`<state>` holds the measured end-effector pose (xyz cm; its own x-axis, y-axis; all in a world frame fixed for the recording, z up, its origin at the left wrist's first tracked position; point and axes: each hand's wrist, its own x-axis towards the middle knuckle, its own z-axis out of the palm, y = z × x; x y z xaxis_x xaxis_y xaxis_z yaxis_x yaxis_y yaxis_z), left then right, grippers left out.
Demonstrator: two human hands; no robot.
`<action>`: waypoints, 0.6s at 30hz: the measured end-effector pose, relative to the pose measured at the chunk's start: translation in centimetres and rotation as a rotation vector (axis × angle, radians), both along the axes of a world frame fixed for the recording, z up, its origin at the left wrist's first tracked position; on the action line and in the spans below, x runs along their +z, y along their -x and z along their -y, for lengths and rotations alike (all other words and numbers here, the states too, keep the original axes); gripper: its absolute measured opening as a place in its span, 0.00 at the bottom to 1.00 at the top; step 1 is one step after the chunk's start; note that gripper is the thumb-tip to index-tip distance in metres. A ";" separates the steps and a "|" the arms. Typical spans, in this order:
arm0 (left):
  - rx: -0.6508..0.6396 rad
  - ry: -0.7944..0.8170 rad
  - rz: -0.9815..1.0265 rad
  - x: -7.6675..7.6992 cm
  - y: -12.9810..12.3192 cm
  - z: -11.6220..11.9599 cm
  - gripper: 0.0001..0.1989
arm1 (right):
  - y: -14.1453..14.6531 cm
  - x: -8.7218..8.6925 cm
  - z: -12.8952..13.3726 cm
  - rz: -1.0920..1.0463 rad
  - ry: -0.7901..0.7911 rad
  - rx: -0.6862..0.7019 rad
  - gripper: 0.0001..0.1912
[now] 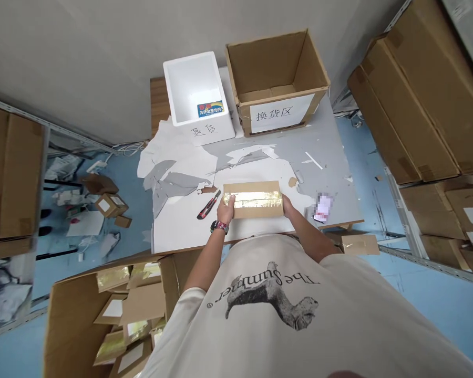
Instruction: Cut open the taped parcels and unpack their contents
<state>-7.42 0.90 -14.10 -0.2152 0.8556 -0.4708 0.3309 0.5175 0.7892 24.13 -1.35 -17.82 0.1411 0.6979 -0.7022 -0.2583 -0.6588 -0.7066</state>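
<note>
Cardboard mailer (253, 199) — flat and brown, with a wide band of shiny gold tape along it — lies on a white sheet (181, 231) near the front edge of the tabletop (331, 178), directly in front of the person's torso. The left hand (225, 209) grips the mailer's left end, its fingers (228, 198) curled over the top face and onto the tape. The right hand (290, 206) holds the opposite end, closed around the edge. Neither grip is spread; both are pressed onto the cardboard from either side. A watch (219, 227) sits on the left wrist.

Just left of the mailer lies a utility knife (208, 205) with a red and black body. To the right is a small flat object (323, 207), too pixelated to identify. Torn white and grey paper scraps (173, 168) cover much of the tabletop's far half. Beyond them stand a white foam box (197, 89) with a coloured sticker inside and an open cardboard box (278, 79) labelled 换货区. An open carton (79, 325) of small packets sits below the near edge, on the person's left — large cartons (418, 94) fill the shelves on the right.
</note>
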 end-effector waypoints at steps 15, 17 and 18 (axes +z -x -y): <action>0.139 0.089 -0.127 -0.3 6.5 -1.0 0.30 | 2.8 1.3 -0.1 -0.372 0.170 0.046 0.31; 0.122 0.086 -0.153 -0.5 6.5 -1.0 0.31 | 2.9 1.2 -0.2 -0.333 0.184 0.035 0.35; 0.111 0.078 -0.163 -0.6 6.4 -1.0 0.31 | 3.0 1.0 -0.3 -0.300 0.192 0.017 0.36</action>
